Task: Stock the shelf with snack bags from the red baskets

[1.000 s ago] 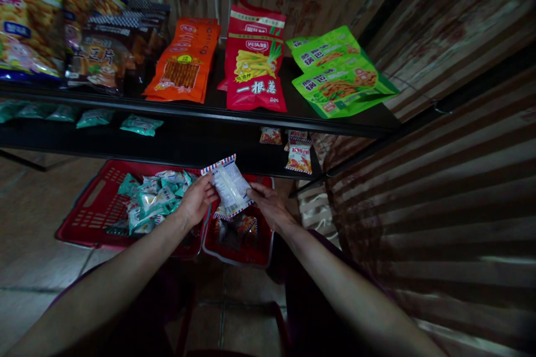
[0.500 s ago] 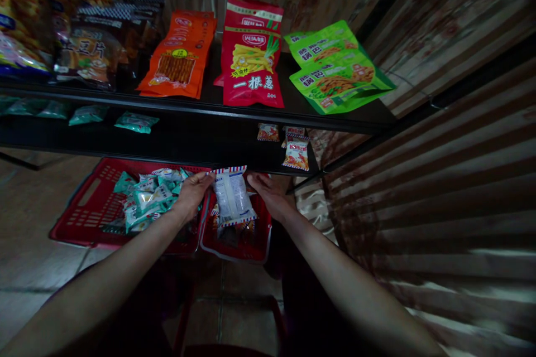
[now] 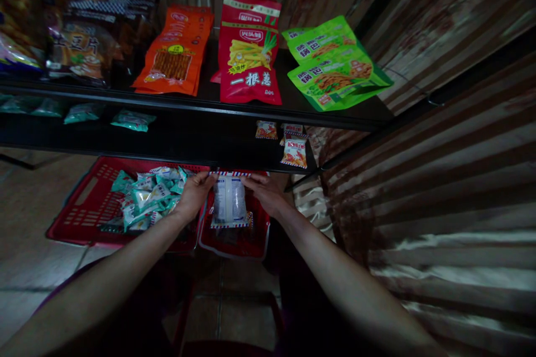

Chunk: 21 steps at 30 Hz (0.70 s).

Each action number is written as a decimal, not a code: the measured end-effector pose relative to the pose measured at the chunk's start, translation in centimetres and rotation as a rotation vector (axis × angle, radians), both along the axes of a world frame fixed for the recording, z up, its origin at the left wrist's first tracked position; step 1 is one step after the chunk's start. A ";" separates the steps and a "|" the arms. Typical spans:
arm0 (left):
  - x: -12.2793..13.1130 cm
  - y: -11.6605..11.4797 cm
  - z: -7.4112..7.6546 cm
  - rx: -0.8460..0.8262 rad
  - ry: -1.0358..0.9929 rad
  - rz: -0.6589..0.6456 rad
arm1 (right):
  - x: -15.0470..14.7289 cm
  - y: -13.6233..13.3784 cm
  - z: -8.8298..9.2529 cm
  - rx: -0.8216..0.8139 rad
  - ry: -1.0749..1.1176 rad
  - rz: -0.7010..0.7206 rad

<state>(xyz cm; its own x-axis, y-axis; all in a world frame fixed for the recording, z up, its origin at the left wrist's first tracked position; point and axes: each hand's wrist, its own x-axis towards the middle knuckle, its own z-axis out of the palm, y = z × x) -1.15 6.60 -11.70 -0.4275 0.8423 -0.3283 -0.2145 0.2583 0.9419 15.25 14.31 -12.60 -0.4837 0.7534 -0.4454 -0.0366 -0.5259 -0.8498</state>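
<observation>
A small white snack packet (image 3: 229,201) with red-and-blue striped ends hangs between my hands, its printed back towards me. My left hand (image 3: 196,192) pinches its upper left corner, and my right hand (image 3: 264,192) has its fingers closed on the upper right corner. Beneath the packet is a small red basket (image 3: 255,248) with a few packets inside, partly hidden. To the left, a larger red basket (image 3: 86,201) holds several teal and white packets (image 3: 146,201).
A black lower shelf (image 3: 201,142) bears teal packets (image 3: 133,120) and small white-and-orange packets (image 3: 295,152). The upper shelf (image 3: 209,101) carries orange bags (image 3: 176,53), red bags (image 3: 250,61) and green bags (image 3: 339,75). Corrugated sheeting (image 3: 439,195) rises at the right.
My right hand has moved left and taken hold of the packet's upper right corner. The packet has turned from tilted to nearly straight. The view has shifted slightly.
</observation>
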 end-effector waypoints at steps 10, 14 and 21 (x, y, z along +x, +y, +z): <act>1.0 -2.2 -0.1 -0.152 -0.368 -0.280 | 0.6 1.8 -0.5 -0.095 0.084 -0.318; 1.5 -2.5 -0.5 -0.176 -0.381 -0.270 | 0.7 2.0 -0.2 -0.160 0.071 -0.351; 2.5 -2.5 0.1 -0.143 -0.253 -0.200 | 1.1 3.2 0.2 -0.315 0.078 -0.422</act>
<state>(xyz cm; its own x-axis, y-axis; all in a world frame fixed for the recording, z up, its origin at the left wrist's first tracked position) 1.36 4.14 -11.55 -0.1488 0.8389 -0.5236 -0.3678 0.4445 0.8168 16.36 17.46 -12.42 -0.2079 0.7252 -0.6565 -0.3574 -0.6810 -0.6391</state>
